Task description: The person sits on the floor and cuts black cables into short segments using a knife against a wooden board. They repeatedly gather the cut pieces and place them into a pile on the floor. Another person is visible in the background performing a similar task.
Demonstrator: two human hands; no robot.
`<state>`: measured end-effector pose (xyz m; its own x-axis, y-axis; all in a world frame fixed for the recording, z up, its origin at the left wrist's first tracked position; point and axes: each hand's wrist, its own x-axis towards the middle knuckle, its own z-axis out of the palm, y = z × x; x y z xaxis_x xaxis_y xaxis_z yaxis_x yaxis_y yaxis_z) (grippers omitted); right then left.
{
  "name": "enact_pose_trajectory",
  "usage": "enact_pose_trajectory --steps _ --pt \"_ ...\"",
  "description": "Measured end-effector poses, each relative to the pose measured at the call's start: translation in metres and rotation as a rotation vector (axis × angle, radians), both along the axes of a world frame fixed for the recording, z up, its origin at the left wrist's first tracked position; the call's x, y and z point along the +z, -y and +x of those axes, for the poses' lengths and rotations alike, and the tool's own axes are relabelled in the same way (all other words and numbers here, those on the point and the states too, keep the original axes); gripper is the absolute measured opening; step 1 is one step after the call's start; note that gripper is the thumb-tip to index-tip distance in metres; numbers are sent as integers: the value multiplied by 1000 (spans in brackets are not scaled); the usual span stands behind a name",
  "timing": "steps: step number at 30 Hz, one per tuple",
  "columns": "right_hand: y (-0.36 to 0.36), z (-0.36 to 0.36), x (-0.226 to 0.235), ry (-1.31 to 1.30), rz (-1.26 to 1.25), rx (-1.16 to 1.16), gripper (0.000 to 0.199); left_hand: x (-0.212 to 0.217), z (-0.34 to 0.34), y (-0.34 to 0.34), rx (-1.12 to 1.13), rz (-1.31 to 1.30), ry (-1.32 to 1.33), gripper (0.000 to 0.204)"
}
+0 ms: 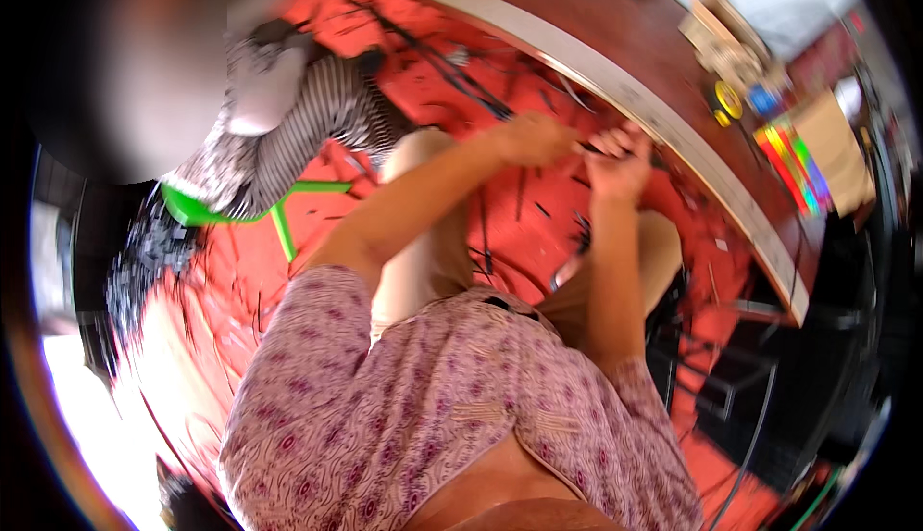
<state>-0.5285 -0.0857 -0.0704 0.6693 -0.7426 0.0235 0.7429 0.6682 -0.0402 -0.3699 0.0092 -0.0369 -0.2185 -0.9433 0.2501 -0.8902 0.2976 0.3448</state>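
Observation:
My left hand (538, 139) is closed, its fingers curled round one end of a thin dark cable-like piece (586, 148). Beside it, my right hand (620, 161) pinches the same piece with bent fingers, close to the table's edge. A short gap separates the two hands, both raised above my knees. Motion blur and the fingers hide most of the piece, so its exact kind is unclear. Black strands (486, 233) hang or lie below my hands, between my legs.
A brown table (673, 60) with a pale edge strip curves past on the right. On it are yellow tape (728, 100), cardboard pieces (726, 41) and a colourful box (793, 171). Left, a person in striped clothing (336, 108) sits by a green stool (279, 214). Dark scraps litter the red floor (423, 50).

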Motion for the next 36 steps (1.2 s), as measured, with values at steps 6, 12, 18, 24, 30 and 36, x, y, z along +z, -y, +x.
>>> enact_pose_trajectory --steps 6,12,18,24,30,36 --pt "23 29 -32 -132 191 -202 42 -9 23 45 -30 162 195 29" --pt "72 51 -59 -142 165 -148 35 -16 41 86 53 199 126 29" --pt "73 72 -60 -3 147 -111 22 -46 78 104 34 158 108 28" --pt "62 76 -45 -145 179 -225 28 -17 74 99 70 341 57 33" --pt "62 73 -47 -210 166 -261 27 -20 68 102 71 377 43 33" --pt "65 70 -49 -223 116 -252 28 -16 66 101 56 370 44 34"
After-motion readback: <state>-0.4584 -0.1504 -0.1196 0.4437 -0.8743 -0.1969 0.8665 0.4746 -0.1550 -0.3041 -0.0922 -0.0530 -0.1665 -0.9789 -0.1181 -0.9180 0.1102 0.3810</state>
